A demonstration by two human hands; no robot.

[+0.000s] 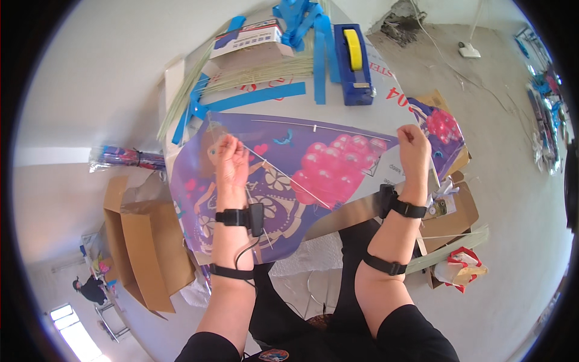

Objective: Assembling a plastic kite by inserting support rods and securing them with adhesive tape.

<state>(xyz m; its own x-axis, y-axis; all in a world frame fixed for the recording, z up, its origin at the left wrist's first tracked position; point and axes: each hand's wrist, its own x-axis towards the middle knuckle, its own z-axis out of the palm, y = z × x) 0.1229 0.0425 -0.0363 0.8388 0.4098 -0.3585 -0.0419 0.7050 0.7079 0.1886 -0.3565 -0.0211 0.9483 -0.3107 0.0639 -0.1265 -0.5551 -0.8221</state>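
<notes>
A purple printed kite (283, 211) lies across the table in front of me, showing a princess figure and pink heart-shaped balloons. Thin white rods lie over it, one along the upper edge and one running diagonally (295, 183). My left hand (232, 163) is over the princess figure, palm up with curled fingers, closed at the upper end of the diagonal rod. At the kite's right corner, my right hand (414, 145) is closed in a pinch; its fingers hide exactly what they grip there. Small white clips sit on the rods.
Beyond the kite are a blue tape dispenser (357, 78) with a yellow core, blue strips (259, 96), a bundle of thin sticks (265, 73) and a small carton (250, 45). Cardboard boxes flank the table, one at left (145, 247). Another person (91, 289) is far left.
</notes>
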